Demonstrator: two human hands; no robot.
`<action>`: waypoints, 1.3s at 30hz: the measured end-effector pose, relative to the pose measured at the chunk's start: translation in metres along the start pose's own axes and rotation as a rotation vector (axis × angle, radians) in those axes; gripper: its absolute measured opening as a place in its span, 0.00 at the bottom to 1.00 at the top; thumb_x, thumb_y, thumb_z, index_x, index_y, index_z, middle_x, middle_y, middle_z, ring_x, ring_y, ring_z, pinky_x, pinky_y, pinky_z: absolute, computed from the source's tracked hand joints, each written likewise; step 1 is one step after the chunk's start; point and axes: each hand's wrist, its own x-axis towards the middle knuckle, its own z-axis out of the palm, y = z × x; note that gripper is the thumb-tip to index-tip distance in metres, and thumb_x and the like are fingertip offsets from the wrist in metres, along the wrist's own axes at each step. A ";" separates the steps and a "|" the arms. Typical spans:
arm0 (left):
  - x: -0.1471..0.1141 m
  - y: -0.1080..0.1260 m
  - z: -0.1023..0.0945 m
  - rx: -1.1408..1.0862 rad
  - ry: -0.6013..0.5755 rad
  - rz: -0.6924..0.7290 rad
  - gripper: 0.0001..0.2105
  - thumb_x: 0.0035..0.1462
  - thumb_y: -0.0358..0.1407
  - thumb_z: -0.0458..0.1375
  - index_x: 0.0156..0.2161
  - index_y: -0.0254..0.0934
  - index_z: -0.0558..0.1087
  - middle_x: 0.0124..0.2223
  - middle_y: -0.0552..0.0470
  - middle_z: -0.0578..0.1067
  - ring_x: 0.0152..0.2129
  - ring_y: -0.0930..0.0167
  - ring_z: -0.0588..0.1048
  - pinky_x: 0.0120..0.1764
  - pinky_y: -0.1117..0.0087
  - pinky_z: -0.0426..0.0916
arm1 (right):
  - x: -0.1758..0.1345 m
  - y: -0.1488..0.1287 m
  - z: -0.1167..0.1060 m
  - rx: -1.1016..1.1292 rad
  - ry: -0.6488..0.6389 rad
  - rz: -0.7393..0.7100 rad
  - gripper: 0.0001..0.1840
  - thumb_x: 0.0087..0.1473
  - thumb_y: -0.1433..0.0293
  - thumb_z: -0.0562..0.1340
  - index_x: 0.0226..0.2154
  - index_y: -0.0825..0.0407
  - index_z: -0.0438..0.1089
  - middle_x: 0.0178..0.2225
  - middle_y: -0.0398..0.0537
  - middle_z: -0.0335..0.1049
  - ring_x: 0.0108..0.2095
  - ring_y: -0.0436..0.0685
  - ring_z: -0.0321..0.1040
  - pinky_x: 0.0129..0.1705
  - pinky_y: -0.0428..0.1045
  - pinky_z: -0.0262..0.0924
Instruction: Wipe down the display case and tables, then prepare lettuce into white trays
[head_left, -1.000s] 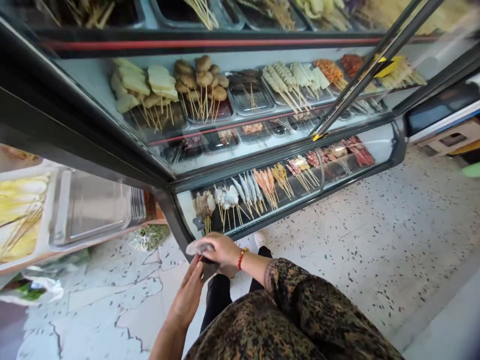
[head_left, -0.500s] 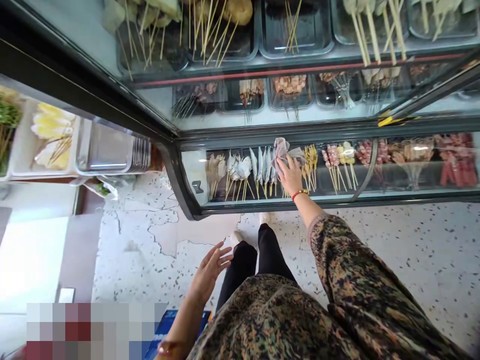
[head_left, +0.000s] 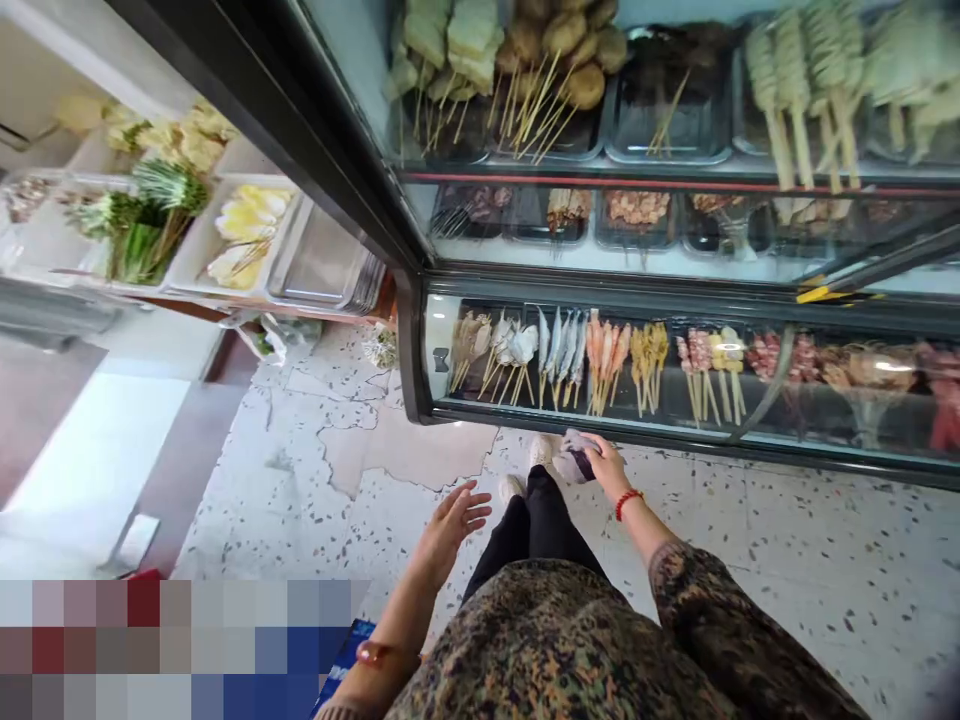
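A crumpled greyish-purple cloth (head_left: 576, 458) hangs from my right hand (head_left: 609, 468), whose fingers are closed on it, just below the lower edge of the glass display case (head_left: 510, 412). My left hand (head_left: 452, 518) is held over the floor to the left of my legs, fingers stretched out and nothing in it. Behind the glass lie skewered fish (head_left: 562, 345), orange-red skewers (head_left: 606, 355), yellow skewers (head_left: 649, 360) and meat skewers (head_left: 697, 362). The cloth is apart from the glass.
Higher shelves carry trays with mushroom skewers (head_left: 566, 60) and other food. On the left a counter holds green vegetables (head_left: 154, 215), a white bin of yellow-and-white skewers (head_left: 247, 235) and stacked metal trays (head_left: 319, 255). A yellow-tipped strut (head_left: 825, 290) crosses the case at right.
My right hand has drawn the cloth back off the glass, down towards my body, uncovering the orange-red skewers. My left hand stays outstretched. The view has swung left, showing more of the counter.
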 end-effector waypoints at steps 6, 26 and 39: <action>-0.009 -0.002 0.000 0.040 -0.003 0.026 0.30 0.46 0.50 0.66 0.51 0.34 0.72 0.46 0.38 0.80 0.41 0.59 0.78 0.45 0.60 0.70 | 0.022 -0.044 -0.039 0.089 0.197 -0.095 0.21 0.50 0.67 0.54 0.45 0.50 0.71 0.50 0.49 0.73 0.51 0.58 0.67 0.57 0.56 0.57; 0.094 -0.058 0.340 -0.088 -0.090 -0.036 0.29 0.45 0.38 0.68 0.55 0.41 0.70 0.41 0.50 0.81 0.33 0.68 0.79 0.35 0.72 0.72 | 0.070 -0.009 -0.233 0.157 -0.622 -0.319 0.17 0.57 0.59 0.59 0.48 0.44 0.73 0.54 0.46 0.70 0.54 0.58 0.67 0.55 0.55 0.62; 0.091 -0.101 0.337 -0.083 0.020 -0.166 0.25 0.43 0.40 0.69 0.48 0.37 0.73 0.36 0.48 0.82 0.35 0.63 0.80 0.38 0.69 0.73 | 0.246 0.128 -0.351 -0.096 0.555 0.059 0.28 0.40 0.56 0.66 0.42 0.55 0.69 0.43 0.56 0.68 0.38 0.58 0.66 0.47 0.56 0.63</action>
